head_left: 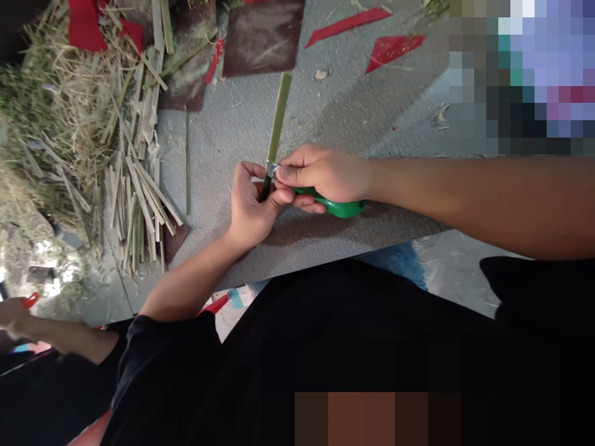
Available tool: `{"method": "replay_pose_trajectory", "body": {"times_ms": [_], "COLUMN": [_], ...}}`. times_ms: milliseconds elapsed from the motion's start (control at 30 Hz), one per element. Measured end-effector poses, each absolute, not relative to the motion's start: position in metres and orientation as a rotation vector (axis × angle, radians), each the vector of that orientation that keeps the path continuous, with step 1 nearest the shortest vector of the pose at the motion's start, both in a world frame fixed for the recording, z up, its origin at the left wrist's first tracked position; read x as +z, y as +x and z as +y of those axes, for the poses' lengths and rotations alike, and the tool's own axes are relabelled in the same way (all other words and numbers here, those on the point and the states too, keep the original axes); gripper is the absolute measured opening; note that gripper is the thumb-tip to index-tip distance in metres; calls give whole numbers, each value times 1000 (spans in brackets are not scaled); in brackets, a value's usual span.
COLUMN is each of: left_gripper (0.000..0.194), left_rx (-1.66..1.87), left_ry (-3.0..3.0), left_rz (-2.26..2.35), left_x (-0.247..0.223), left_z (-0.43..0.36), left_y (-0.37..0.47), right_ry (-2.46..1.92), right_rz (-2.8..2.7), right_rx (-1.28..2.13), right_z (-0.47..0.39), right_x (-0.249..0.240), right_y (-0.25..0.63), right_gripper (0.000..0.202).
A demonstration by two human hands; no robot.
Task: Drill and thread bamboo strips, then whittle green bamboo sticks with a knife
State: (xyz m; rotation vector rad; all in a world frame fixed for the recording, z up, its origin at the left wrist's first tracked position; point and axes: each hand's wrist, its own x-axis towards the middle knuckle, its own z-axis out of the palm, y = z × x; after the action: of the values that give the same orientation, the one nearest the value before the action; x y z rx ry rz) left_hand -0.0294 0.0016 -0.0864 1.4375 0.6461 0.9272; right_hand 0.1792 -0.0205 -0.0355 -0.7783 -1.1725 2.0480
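Observation:
A flat green strip stands up from between my two hands, with a small silvery band around its lower part. My left hand is closed round the strip's lower end, below the band. Thumb and fingers of my right hand pinch at the silvery band. A green-handled tool lies in the palm of the same hand, under the fingers; its far end is hidden by the hands. Both hands are over the grey table, near its front edge.
A bundle of cut strips lies on the left, beside a heap of dry grass. Dark brown sheets and red scraps lie at the back. Another person's hand with something red is at the far left.

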Motion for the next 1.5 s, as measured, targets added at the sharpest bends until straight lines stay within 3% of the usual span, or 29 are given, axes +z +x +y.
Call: {"method": "replay_pose_trajectory", "body": {"times_ms": [367,600,900,1100,1500], "left_gripper": [81,68,75,66,80], "left_rx": [923,958,881,982,949], "left_ry": [1424,1466,1404,1487,1536], "left_rz": [674,626,713,640,657], "left_x": [-74,-82,-66,-81,-89], "left_z": [-7,-2,-12,-5,-6], "left_y": [-27,-28,-24,-26,-32], "right_ry": [-589,-703,-598,-717,-602], "right_rz": [-1257,-1197,-1253,-1174,-1282], "right_rx": [2290,2088,2303,2149,2289], "right_z": [-14,-21,-13,-19,-14], "right_x": [-44,-39,-42,-38,-43], "right_y": [190,182,191,185,189], "right_gripper": [50,50,50,53,56]}}
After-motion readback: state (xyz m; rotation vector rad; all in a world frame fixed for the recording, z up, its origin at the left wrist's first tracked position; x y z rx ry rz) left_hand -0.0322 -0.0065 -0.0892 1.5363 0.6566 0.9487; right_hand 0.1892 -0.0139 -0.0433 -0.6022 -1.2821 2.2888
